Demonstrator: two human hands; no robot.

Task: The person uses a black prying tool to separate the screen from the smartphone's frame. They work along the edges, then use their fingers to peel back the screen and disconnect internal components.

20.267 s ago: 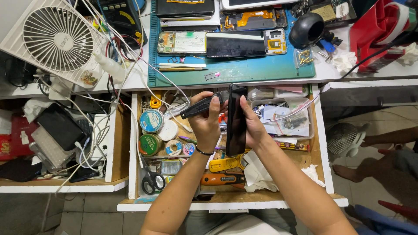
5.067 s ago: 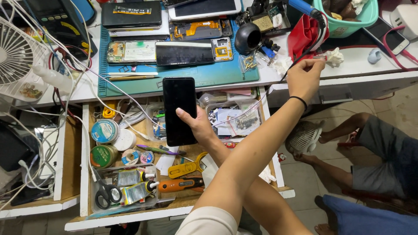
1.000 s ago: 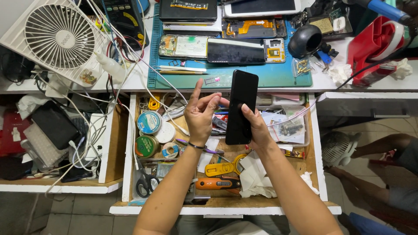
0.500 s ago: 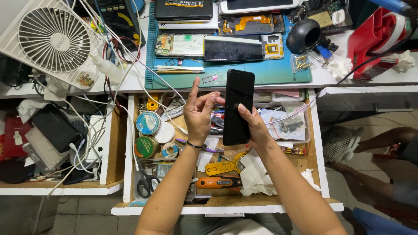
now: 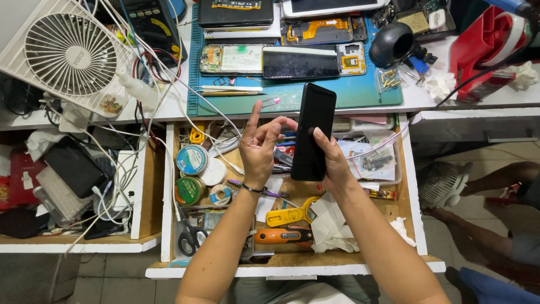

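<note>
- Here, in the frame centre, our right hand grips the black phone upright.
- Our left hand is released, fingers spread beside the phone; a steady grip seems needed.

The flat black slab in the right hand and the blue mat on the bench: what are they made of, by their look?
Flat black slab: probably glass, glossy, with a soft sheen. Blue mat: looks like matte rubber or silicone, without glare; uncertain.

phone: black slab, dark glossy screen, unlit
pose: upright on its long axis, top tilted slightly right
place: held above the open middle drawer, near the blue mat's front edge
</note>
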